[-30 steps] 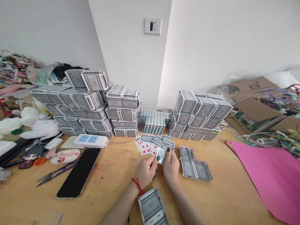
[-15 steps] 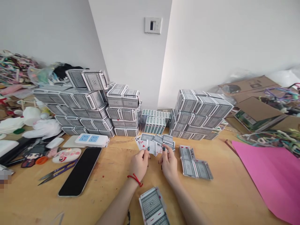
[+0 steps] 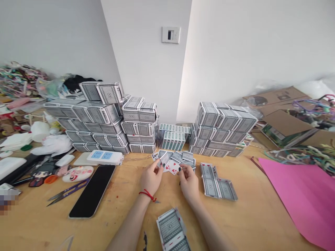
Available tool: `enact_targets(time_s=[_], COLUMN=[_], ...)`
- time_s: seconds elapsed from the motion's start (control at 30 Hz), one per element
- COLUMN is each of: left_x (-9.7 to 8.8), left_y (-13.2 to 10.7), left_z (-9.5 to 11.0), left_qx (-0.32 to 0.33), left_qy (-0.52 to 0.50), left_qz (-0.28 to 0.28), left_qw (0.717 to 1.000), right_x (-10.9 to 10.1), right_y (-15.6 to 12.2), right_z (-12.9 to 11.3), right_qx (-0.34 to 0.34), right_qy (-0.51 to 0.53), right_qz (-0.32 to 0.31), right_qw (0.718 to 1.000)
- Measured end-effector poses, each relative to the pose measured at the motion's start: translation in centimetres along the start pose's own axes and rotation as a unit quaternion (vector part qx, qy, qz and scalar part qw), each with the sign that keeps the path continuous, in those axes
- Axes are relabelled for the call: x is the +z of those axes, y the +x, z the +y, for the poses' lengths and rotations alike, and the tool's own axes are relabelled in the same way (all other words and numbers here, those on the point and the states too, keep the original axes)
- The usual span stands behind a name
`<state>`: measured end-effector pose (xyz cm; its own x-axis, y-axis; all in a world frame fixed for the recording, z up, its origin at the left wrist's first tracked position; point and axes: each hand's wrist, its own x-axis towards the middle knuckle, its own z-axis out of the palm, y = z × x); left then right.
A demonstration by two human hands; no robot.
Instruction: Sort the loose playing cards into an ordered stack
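My left hand (image 3: 151,177) pinches a playing card held over a loose spread of cards (image 3: 176,161) on the wooden table (image 3: 125,205). Some of those cards lie face up showing red hearts, others face down. My right hand (image 3: 189,180) rests at the spread's right edge, fingertips pinched on a face-down card. A red string circles my left wrist. A stack of face-down cards (image 3: 171,228) lies near me between my forearms.
Flattened card boxes (image 3: 217,184) lie right of my hands. Stacks of boxed decks (image 3: 104,118) and more stacks (image 3: 222,129) line the wall. A phone (image 3: 92,191), scissors (image 3: 66,191) and a power strip (image 3: 104,157) lie left; pink paper (image 3: 300,191) lies right.
Both hands moved away from me toward the spread of cards. The small packet held between them a second ago is gone; each hand now pinches a single card.
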<state>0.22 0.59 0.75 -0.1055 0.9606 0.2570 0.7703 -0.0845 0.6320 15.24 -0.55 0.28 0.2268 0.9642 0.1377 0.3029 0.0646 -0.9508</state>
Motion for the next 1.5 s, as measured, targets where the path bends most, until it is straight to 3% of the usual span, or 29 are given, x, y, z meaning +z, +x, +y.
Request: enact_targets(time_s=[0.13, 0.27, 0.43, 0.7, 0.87, 1.0, 1.13, 1.2, 1.33, 1.5], left_x=[0.2, 0.8, 1.1, 0.6, 0.4, 0.4, 0.3, 0.2, -0.1, -0.3], left_y=[-0.2, -0.4, -0.3, -0.1, -0.2, -0.3, -0.3, -0.2, 0.2, 0.3], left_z=[0.4, 0.1, -0.5, -0.1, 0.0, -0.1, -0.2, -0.2, -0.3, -0.4], left_qx=[0.084, 0.115, 0.111, 0.140, 0.087, 0.030, -0.032, -0.075, -0.139, -0.171], left_qy=[0.106, 0.152, 0.142, 0.104, 0.081, 0.073, 0.040, 0.024, -0.038, -0.165], left_qz=[0.025, -0.011, -0.035, -0.016, 0.002, 0.051, 0.121, 0.140, 0.143, 0.099], left_qw=[0.991, 0.982, 0.983, 0.984, 0.993, 0.996, 0.991, 0.987, 0.979, 0.966], right_x=[0.1, 0.1, 0.1, 0.1, 0.1, 0.1, 0.1, 0.0, 0.1, 0.0], right_y=[-0.1, 0.0, -0.1, -0.2, -0.1, -0.3, -0.4, -0.4, -0.3, -0.4], right_z=[0.1, 0.3, 0.0, 0.0, 0.2, 0.1, -0.1, 0.0, 0.1, -0.4], right_qx=[-0.013, -0.031, -0.042, -0.011, -0.020, -0.063, -0.185, -0.202, -0.189, -0.188], right_qy=[-0.013, -0.009, 0.007, 0.066, 0.041, -0.076, -0.227, -0.280, -0.345, -0.369], right_qz=[0.009, 0.005, -0.015, 0.004, 0.008, -0.013, -0.001, -0.010, -0.031, -0.044], right_qw=[1.000, 0.999, 0.999, 0.998, 0.999, 0.995, 0.956, 0.938, 0.919, 0.909])
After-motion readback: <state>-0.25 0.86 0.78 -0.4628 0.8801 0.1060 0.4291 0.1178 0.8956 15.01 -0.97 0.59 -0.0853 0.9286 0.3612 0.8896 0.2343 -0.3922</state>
